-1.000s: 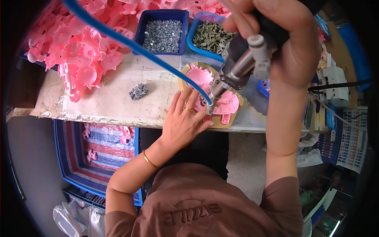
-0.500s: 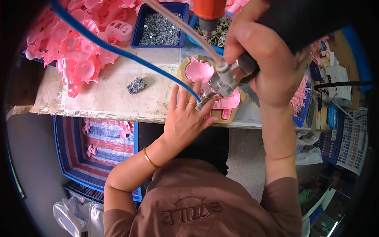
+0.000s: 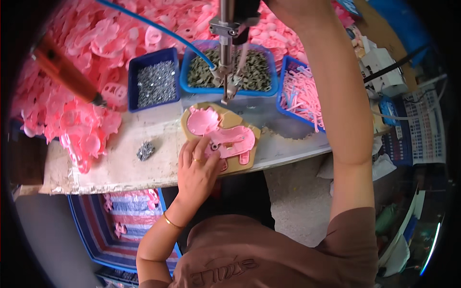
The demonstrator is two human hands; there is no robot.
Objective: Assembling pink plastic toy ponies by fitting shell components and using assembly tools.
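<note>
My left hand (image 3: 198, 168) lies over the near left part of a pink plastic shell piece (image 3: 235, 140), fingers slightly bent and apart. The pink piece sits in a tan shaped fixture (image 3: 242, 163) at the table's front edge, with a round pink cup part at its far left. Beyond the fixture stands a metal-shafted tool (image 3: 225, 48), upright, with a blue hose; its tip is clear of the pink piece. At the top edge my right hand (image 3: 293, 9) is raised beside the tool's black upper body. Its fingers are cut off by the frame.
A large heap of pink parts (image 3: 96, 38) fills the back left. A dark blue bin of small screws (image 3: 178, 72), a blue tub of metal clips (image 3: 273, 79) and a bin of pink strips (image 3: 281, 103) stand behind. An orange screwdriver (image 3: 62, 67) hangs left. A small screw pile (image 3: 145, 150) lies nearby.
The tool has risen off the pink piece and now stands upright beyond it, as my right hand has gone up and away. My left hand stays on the pink piece. The view has shifted.
</note>
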